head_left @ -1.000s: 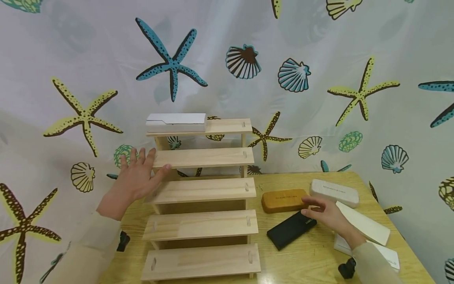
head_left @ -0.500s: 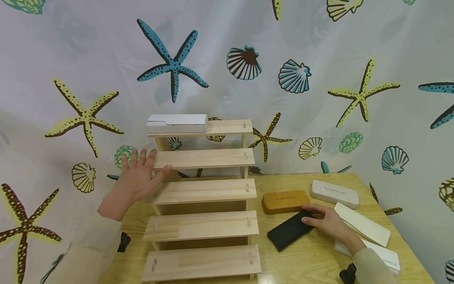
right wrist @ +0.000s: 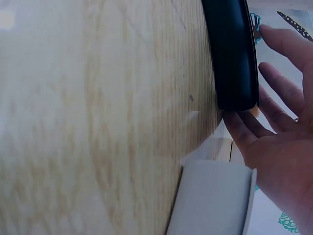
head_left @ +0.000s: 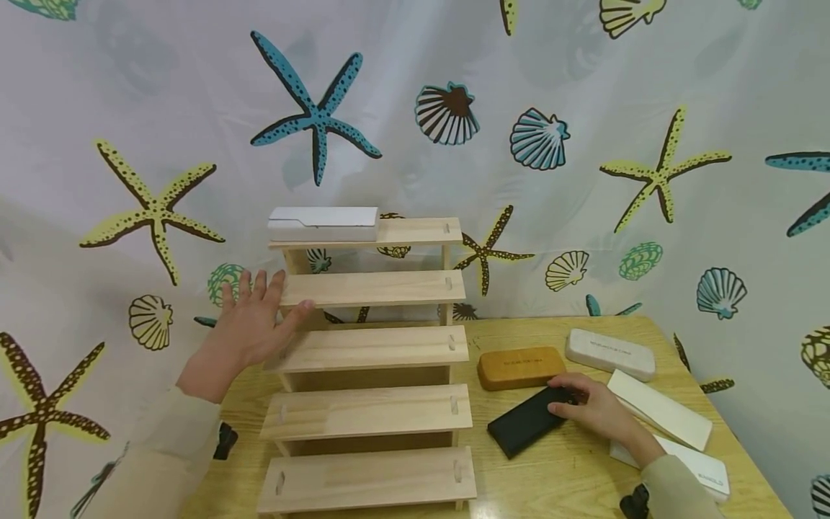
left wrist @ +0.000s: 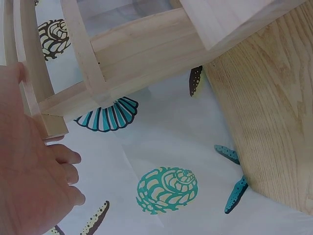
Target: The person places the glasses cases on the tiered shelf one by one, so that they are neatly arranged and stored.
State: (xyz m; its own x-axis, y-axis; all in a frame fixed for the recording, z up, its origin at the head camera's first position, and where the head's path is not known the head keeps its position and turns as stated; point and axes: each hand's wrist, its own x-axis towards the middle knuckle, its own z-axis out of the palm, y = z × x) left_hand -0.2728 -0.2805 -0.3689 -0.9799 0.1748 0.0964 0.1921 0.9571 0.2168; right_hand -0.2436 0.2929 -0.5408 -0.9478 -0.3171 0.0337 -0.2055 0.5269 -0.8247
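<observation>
A stepped wooden stand (head_left: 376, 288) rises on the left half of the table. My left hand (head_left: 249, 328) holds the left end of its second-highest shelf, thumb at the front edge, other fingers spread beyond the end. The left wrist view has that shelf end between thumb and fingers (left wrist: 66, 154). My right hand (head_left: 596, 409) grips the near-right end of a black glasses case (head_left: 527, 424) lying on the table, thumb on the front edge and fingers over the back. From the right wrist, the black case shows its rounded end (right wrist: 234, 93) between the fingers.
A white glasses case (head_left: 324, 225) sits on the top shelf's left part. Behind the black one lies an orange-brown case (head_left: 519, 367). On the right lie a pale grey case (head_left: 612, 353), a cream case (head_left: 661, 409) and a white case (head_left: 703, 468). A printed curtain (head_left: 402, 158) hangs behind.
My right hand has come down onto the black glasses case, thumb and fingers closing at its end. The left hand stays on the shelf.
</observation>
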